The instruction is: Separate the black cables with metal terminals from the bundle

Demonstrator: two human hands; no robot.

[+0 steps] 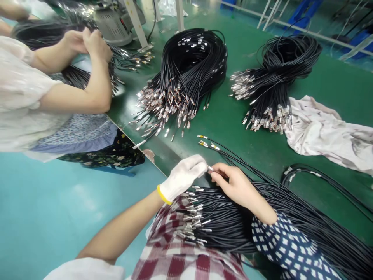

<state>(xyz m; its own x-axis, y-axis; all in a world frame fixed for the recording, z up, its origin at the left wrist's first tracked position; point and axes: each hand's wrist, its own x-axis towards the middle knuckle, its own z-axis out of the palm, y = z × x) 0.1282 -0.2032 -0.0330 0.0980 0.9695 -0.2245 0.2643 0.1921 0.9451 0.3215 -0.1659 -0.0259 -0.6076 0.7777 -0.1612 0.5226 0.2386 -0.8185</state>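
My left hand (184,177) wears a white glove with a yellow cuff. Its fingers are closed at the silvery metal tip of a black cable (210,168). My bare right hand (237,186) pinches the same cable just behind that tip, thumb against forefinger. Below both hands, a large bundle of black cables (225,221) lies along the table edge and over my lap, its metal ends to the left. Beyond my right hand, a few cables with yellow-marked ends (204,144) rest on the green table (215,124).
Two looped cable bundles, one in the middle (194,66) and one at the right (279,77), lie farther back. A crumpled whitish cloth (326,132) is at the right. On the left, a co-worker's hands (90,42) work over more cables, near a grey machine (112,25).
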